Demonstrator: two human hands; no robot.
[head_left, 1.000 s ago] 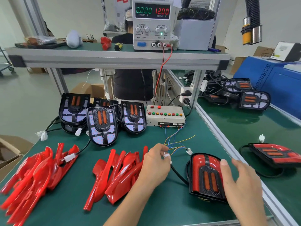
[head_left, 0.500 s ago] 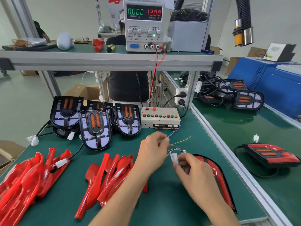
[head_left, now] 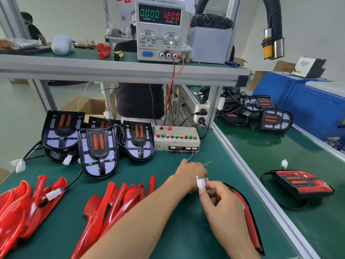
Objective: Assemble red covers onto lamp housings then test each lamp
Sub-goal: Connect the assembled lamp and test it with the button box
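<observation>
The right hand (head_left: 222, 204) is pinching a small white connector (head_left: 201, 184) between curled fingers, just in front of the left hand (head_left: 190, 174), whose fingers are curling out of sight among the thin wires (head_left: 194, 156) from the test box (head_left: 176, 139). The assembled lamp (head_left: 248, 217) is lying under the right hand; loose red covers (head_left: 115, 204) are piling at left.

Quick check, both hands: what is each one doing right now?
Left hand: fingers curled at the tester wires; what it holds is hidden.
Right hand: pinching the white connector.
</observation>
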